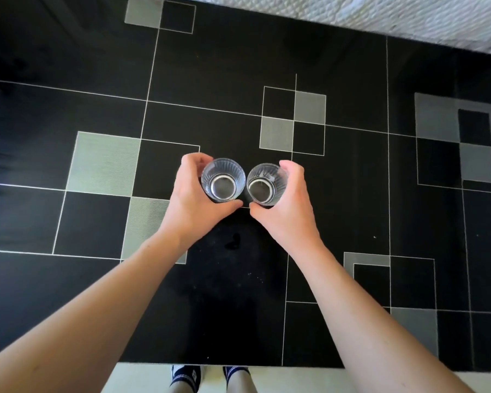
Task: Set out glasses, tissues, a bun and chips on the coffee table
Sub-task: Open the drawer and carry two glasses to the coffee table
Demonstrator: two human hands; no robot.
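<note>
Head view looks straight down past both forearms at the coffee table (pixel 68 80), a glossy black top patterned with grey squares and thin white lines. The left hand (pixel 190 194) has its fingers and thumb curled round one ribbed tumbler (pixel 223 180), and the right hand (pixel 284 199) is wrapped the same way round the second ribbed tumbler (pixel 265 184); both are clear, empty and upright, mouths toward the camera. They sit just beside each other near the middle of the table, rims close but seemingly not touching (the gap is narrow, so I would not swear to it). Whether the bases rest on the surface or hang just above it cannot be told from this angle. Gripping each glass from its outer side, thumbs toward the person, looks like a way to bring the pair down together as a neat set without knocking one against the other. Tissues, bun and chips are nowhere in sight, so I judge this the opening step. A pale quilted cover (pixel 380 15) edges the far side, and the person's feet in dark socks (pixel 186 375) stand at the near edge.
</note>
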